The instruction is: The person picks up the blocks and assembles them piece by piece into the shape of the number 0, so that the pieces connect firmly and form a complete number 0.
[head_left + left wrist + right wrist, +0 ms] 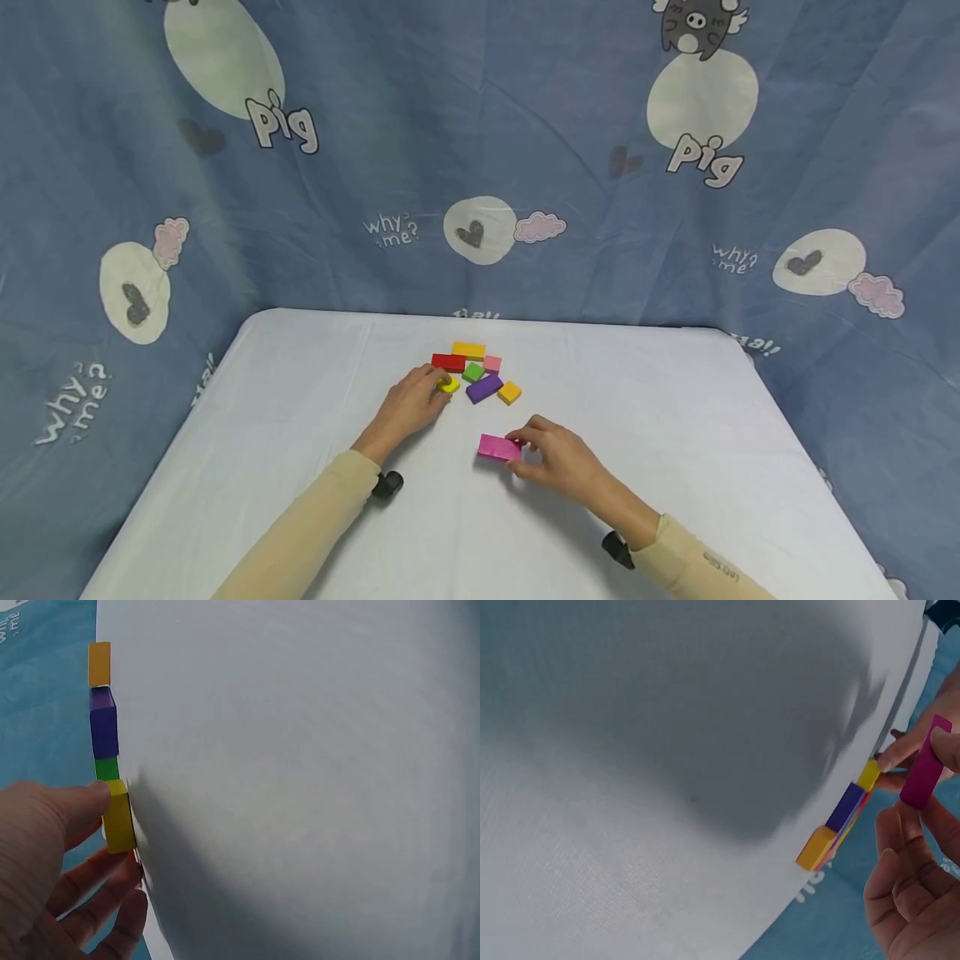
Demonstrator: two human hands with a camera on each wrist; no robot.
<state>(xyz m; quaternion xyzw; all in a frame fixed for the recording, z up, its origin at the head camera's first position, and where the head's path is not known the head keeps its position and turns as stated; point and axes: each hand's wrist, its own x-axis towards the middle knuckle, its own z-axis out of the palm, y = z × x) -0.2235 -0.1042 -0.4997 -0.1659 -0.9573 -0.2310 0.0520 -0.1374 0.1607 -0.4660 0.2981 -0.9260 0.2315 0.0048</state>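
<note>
My left hand (408, 406) pinches a small yellow block (452, 386) at the near left side of a group of colored blocks. In the left wrist view the thumb lies on one end of the yellow block (118, 817) and fingertips are at the other. Nearer to me, my right hand (558, 458) grips a longer magenta block (497, 447) by its right end. In the right wrist view, the magenta block (924, 766) stands between thumb and fingers. A shadow falls beneath it on the white table (300, 392).
Around the yellow block lie a red block (447, 362), a long orange-yellow block (468, 350), a pink block (492, 363), a green block (473, 372), a purple block (484, 389) and a small orange block (510, 392). A blue printed curtain (585, 275) hangs behind the table.
</note>
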